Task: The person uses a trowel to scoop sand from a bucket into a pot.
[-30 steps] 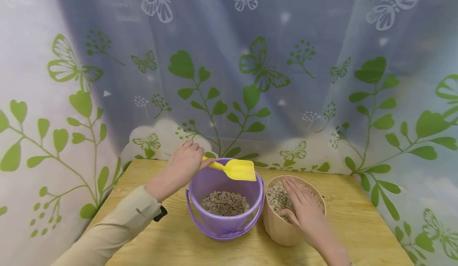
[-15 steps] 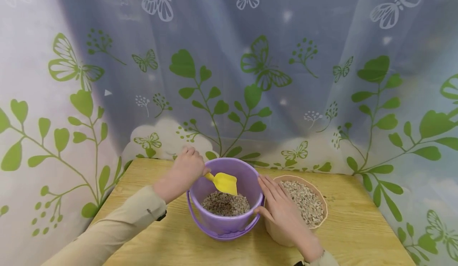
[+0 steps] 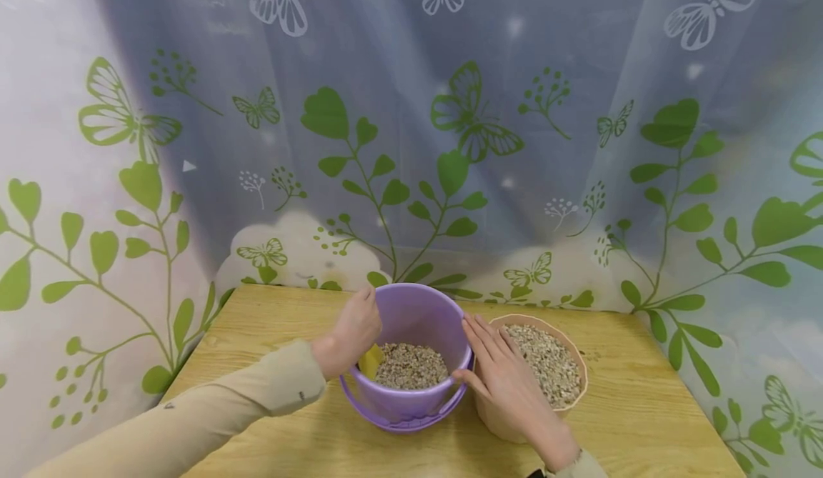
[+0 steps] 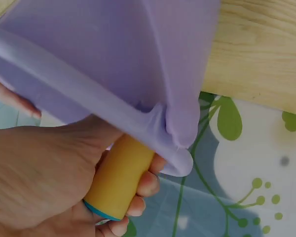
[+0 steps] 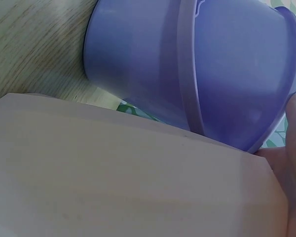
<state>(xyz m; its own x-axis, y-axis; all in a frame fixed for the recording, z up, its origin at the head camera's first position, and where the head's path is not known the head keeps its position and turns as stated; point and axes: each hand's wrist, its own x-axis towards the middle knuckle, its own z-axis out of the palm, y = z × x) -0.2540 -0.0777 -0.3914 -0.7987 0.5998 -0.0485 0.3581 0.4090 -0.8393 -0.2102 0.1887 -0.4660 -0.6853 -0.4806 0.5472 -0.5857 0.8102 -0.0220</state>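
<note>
Just right of the left grip stands a purple bucket, a shallow bed of mixed gravel lying inside it. That grip is curled closely round the yellow handle of a toy shovel — teal at its butt end, as the left wrist view shows — right by the bucket's rim. Below the grip, the shovel's blade dips inside the bucket, beside the gravel and partly hidden by the near rim.

On the bucket's other side, the right grip has its fingers straight and thumb spread, touching the rim without clasping it. Under and to the right of this grip stands a peach-coloured ribbed planter, holding paler gravel. The bucket's bail hangs down at its front. Beneath both grips stretches a wood-grain counter; beyond them hangs a butterfly-and-leaf-printed curtain.
</note>
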